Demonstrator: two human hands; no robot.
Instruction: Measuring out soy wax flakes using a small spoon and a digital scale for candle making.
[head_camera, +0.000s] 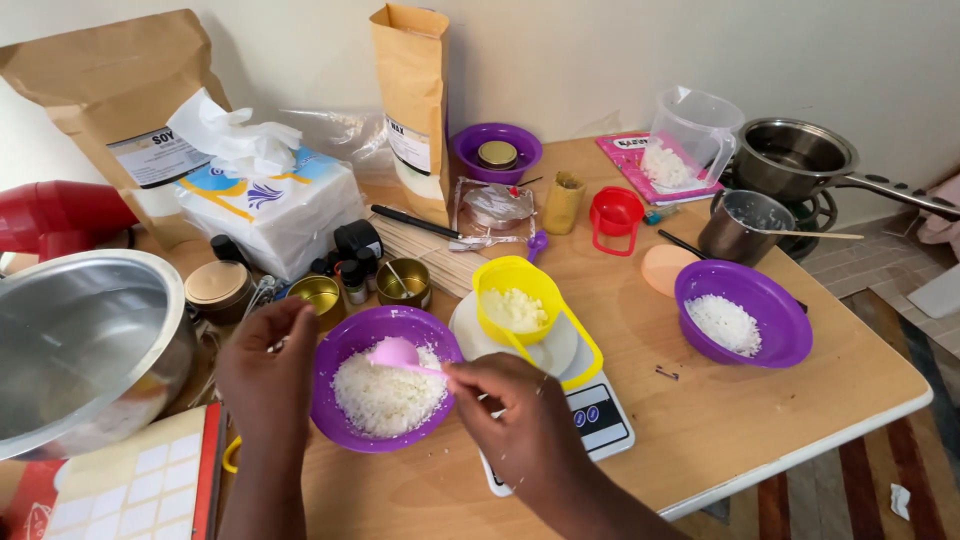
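1. Metal pot (80, 350), wide and shiny, sits at the far left edge of the wooden table (700, 420), with a red thing behind it and a checked board in front.
2. Paper bags stand along the wall: a large brown bag (110, 90) at the left and a narrow brown bag (412, 100) further right, with a pack of tissues (270, 205) between them.
3. Small tins (360, 285) and dark little bottles are grouped just behind the near purple bowl.
4. Left hand (265, 375) rests at the left rim of the purple bowl (330, 395), fingers curled against it; whether it actually grips the rim I cannot tell.
5. That bowl is near the table's front edge and is filled with white flakes (385, 395).
6. Right hand (525, 420) pinches the handle of a pink spoon (395, 352), whose scoop lies over the flakes inside the bowl.
7. Yellow jug (520, 305), holding some pale flakes, stands on a white kitchen scale (600, 420) just right of the bowl.
8. Second purple bowl (775, 335), with a smaller heap of flakes, sits well to the right.
9. Red cup (615, 215), a clear measuring jug (695, 135), a small steel pot (745, 225) and a saucepan (795, 155) on a stove fill the far right corner.
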